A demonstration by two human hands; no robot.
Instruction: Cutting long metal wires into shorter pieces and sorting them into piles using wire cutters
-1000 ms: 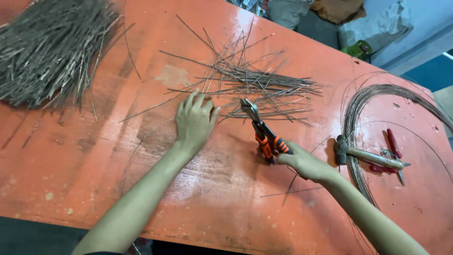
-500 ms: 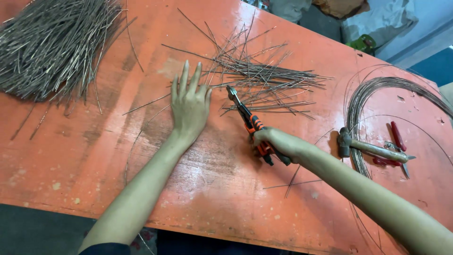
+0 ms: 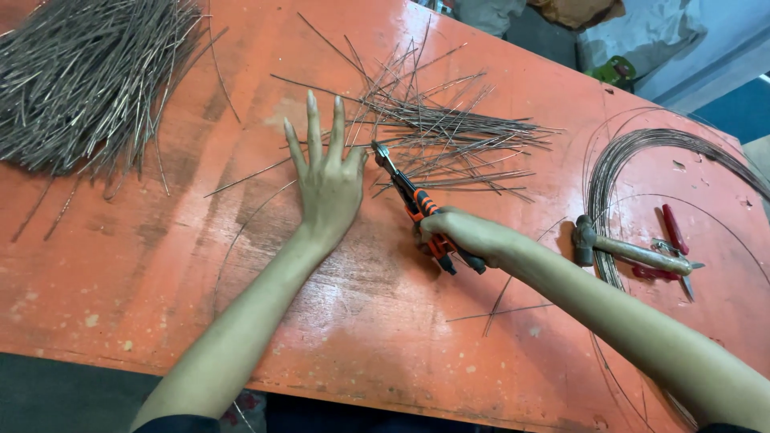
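My left hand (image 3: pixel 327 178) lies flat on the orange table (image 3: pixel 160 265), fingers spread and pointing away, its fingertips at the near edge of a loose pile of cut wire pieces (image 3: pixel 449 132). My right hand (image 3: pixel 464 234) grips the orange-and-black handles of a pair of pliers (image 3: pixel 413 202). The pliers' jaws point up and left, close beside my left thumb and next to the wire pieces. A single long wire (image 3: pixel 249 175) runs under my left hand.
A large heap of cut wires (image 3: pixel 88 76) lies at the far left. At the right sit a coil of wire (image 3: pixel 642 152), a hammer (image 3: pixel 622 248) and red-handled pliers (image 3: pixel 670 240). Two stray wire pieces (image 3: pixel 501 303) lie under my right forearm.
My left hand has slid forward toward the wire pile and spread its fingers flat. My right hand has carried the pliers up and left, close to the left thumb.
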